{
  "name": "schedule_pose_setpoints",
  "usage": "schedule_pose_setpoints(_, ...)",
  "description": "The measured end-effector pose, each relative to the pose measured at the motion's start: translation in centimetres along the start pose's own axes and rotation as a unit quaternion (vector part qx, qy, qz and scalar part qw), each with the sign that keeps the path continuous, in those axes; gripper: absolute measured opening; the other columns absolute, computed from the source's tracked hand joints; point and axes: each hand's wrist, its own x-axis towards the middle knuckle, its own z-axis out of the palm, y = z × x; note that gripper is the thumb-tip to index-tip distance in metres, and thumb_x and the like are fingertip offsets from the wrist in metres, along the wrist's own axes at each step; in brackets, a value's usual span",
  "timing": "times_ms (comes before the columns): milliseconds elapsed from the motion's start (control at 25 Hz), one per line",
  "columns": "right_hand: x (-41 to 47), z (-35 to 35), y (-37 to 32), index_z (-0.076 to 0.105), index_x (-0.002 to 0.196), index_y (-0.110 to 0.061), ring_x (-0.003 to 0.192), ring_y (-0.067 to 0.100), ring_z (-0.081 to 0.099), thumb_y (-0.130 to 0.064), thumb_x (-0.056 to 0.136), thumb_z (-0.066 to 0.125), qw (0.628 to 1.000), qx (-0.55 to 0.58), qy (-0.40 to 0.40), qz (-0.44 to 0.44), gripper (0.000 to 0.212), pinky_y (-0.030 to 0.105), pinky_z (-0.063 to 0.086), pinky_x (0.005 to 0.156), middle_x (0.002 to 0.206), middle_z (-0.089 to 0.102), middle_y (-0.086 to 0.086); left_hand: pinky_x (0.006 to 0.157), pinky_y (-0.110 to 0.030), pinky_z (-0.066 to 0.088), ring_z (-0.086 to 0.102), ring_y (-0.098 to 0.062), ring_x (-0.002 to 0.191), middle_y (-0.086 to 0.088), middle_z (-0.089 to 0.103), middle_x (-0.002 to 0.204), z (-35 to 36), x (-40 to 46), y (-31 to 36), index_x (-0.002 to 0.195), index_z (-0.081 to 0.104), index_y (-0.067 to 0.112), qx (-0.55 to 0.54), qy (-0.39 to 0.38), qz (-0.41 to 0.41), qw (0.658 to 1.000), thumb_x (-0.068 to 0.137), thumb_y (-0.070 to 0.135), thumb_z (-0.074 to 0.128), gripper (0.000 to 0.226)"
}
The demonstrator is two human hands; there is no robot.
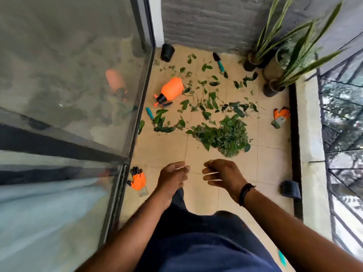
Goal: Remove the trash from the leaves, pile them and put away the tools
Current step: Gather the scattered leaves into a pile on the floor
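Both hands hover just short of the leaf pile (pixel 224 136): left hand (pixel 172 177) pinches one thin pale stick, right hand (pixel 222 173) pinches several (material unclear). Beyond the pile lie scattered leaves (pixel 198 99), an orange sprayer (pixel 170 89) and a trowel (pixel 219 61).

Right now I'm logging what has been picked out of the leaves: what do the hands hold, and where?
Both hold thin pale sticks near the ends: the left hand pinches one, the right hand several between its fingers.
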Motion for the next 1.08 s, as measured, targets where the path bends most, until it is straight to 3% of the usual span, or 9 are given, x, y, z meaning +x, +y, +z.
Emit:
schedule_pose_setpoints(120, 7.0, 2.5, -0.5, 0.067, 0.098, -0.003, 0.074, 0.025, 0.062, -0.010, 0.103, 0.048, 0.999, 0.000, 0.031, 0.008, 0.021, 0.030, 0.049, 0.065, 0.088, 0.068, 0.015, 0.078, -0.027, 0.048, 0.065, -0.018, 0.094, -0.006, 0.070, 0.111, 0.0, 7.3, -0.2, 0.116, 0.070, 0.018, 0.052, 0.017, -0.019, 0.998, 0.092, 0.025, 0.072, 0.025)
schedule_pose_setpoints(280, 16.6, 3.6, 3.3, 0.071, 0.086, -0.013, 0.081, 0.027, 0.069, -0.010, 0.099, 0.052, 0.997, -0.026, 0.065, 0.031, 0.023, 0.030, 0.051, 0.068, 0.084, 0.072, 0.009, 0.102, -0.043, 0.051, 0.064, -0.019, 0.113, 0.003, 0.072, 0.114, 2.3, 16.9, -2.5, 0.103, 0.077, 0.036, 0.160, 0.023, -0.031, 0.986, 0.079, 0.051, 0.070, 0.029)
schedule_pose_setpoints(480, 32.4, 1.0, 13.7, 0.074, 0.073, -0.026, 0.085, 0.024, 0.074, -0.037, 0.081, 0.058, 0.991, -0.098, 0.049, 0.075, 0.020, 0.052, 0.058, 0.088, 0.082, 0.076, 0.000, 0.073, -0.010, 0.050, 0.067, -0.012, 0.095, 0.003, 0.072, 0.117, 5.6, 32.9, -9.7, 0.119, 0.072, 0.012, 0.253, 0.020, -0.036, 0.966, 0.097, 0.018, 0.060, 0.025)
schedule_pose_setpoints(560, 38.6, -1.2, 17.3, 0.076, 0.075, -0.030, 0.092, 0.028, 0.072, -0.046, 0.077, 0.060, 0.985, -0.145, 0.047, 0.083, 0.022, 0.050, 0.056, 0.091, 0.089, 0.077, 0.002, 0.086, -0.018, 0.051, 0.066, -0.019, 0.110, -0.003, 0.070, 0.125, 6.7, 39.7, -13.7, 0.126, 0.069, 0.011, 0.317, 0.036, -0.044, 0.947, 0.094, 0.027, 0.067, 0.035)
schedule_pose_setpoints(640, 44.3, -3.9, 20.2, 0.078, 0.094, -0.024, 0.100, 0.027, 0.068, -0.037, 0.091, 0.062, 0.981, -0.172, 0.047, 0.071, 0.021, 0.039, 0.053, 0.090, 0.104, 0.075, 0.007, 0.100, -0.030, 0.047, 0.060, -0.025, 0.124, -0.008, 0.066, 0.133, 8.2, 46.2, -18.1, 0.133, 0.063, 0.011, 0.383, 0.032, -0.043, 0.922, 0.091, 0.037, 0.071, 0.050)
schedule_pose_setpoints(800, 54.3, -12.4, 28.9, 0.062, 0.134, -0.014, 0.129, 0.023, 0.055, -0.036, 0.103, 0.054, 0.963, -0.254, 0.078, 0.044, 0.040, 0.026, 0.040, 0.102, 0.139, 0.061, 0.006, 0.122, -0.041, 0.024, 0.024, -0.033, 0.151, -0.020, 0.024, 0.164, 12.4, 59.3, -25.1, 0.158, 0.023, 0.004, 0.541, 0.058, -0.007, 0.839, 0.086, 0.051, 0.073, 0.100)
schedule_pose_setpoints(880, 57.1, -16.7, 33.8, 0.036, 0.154, -0.011, 0.148, 0.023, 0.031, -0.047, 0.101, 0.050, 0.943, -0.306, 0.115, 0.069, 0.066, 0.028, 0.026, 0.116, 0.161, 0.032, 0.007, 0.126, -0.046, 0.007, -0.001, -0.035, 0.156, -0.021, -0.005, 0.168, 14.2, 64.0, -27.2, 0.160, 0.002, 0.003, 0.603, 0.081, 0.032, 0.793, 0.077, 0.065, 0.074, 0.126)
schedule_pose_setpoints(960, 59.7, -19.2, 37.6, 0.008, 0.160, -0.007, 0.155, 0.026, 0.002, -0.060, 0.096, 0.046, 0.917, -0.336, 0.195, 0.093, 0.091, 0.038, 0.010, 0.124, 0.168, 0.001, 0.013, 0.126, -0.048, -0.002, -0.019, -0.036, 0.153, -0.023, -0.022, 0.164, 15.7, 67.2, -28.2, 0.158, -0.011, 0.003, 0.611, 0.098, 0.053, 0.783, 0.065, 0.074, 0.077, 0.147)
schedule_pose_setpoints(1080, 65.1, -20.2, 39.3, -0.008, 0.158, -0.004, 0.152, 0.034, -0.015, -0.075, 0.089, 0.036, 0.888, -0.335, 0.304, 0.085, 0.108, 0.050, 0.002, 0.125, 0.164, -0.017, 0.020, 0.122, -0.056, -0.012, -0.035, -0.044, 0.144, -0.030, -0.038, 0.154, 19.2, 70.7, -27.5, 0.154, -0.026, 0.005, 0.589, 0.097, 0.033, 0.802, 0.046, 0.069, 0.088, 0.170)
